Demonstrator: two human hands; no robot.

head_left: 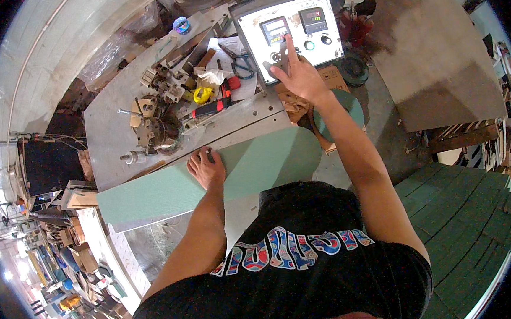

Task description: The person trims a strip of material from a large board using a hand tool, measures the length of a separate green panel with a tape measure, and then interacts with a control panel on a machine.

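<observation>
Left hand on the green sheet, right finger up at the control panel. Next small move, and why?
Probably press the control under the right hand's index finger, which points at the control panel just below its displays. The left hand lies flat on the green sheet against the metal table's edge, so the sheet looks held in place. Which control the finger meets is unclear.

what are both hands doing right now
left hand: open, flat on the green board, holding nothing
right hand: forefinger out, touching the control panel
</observation>
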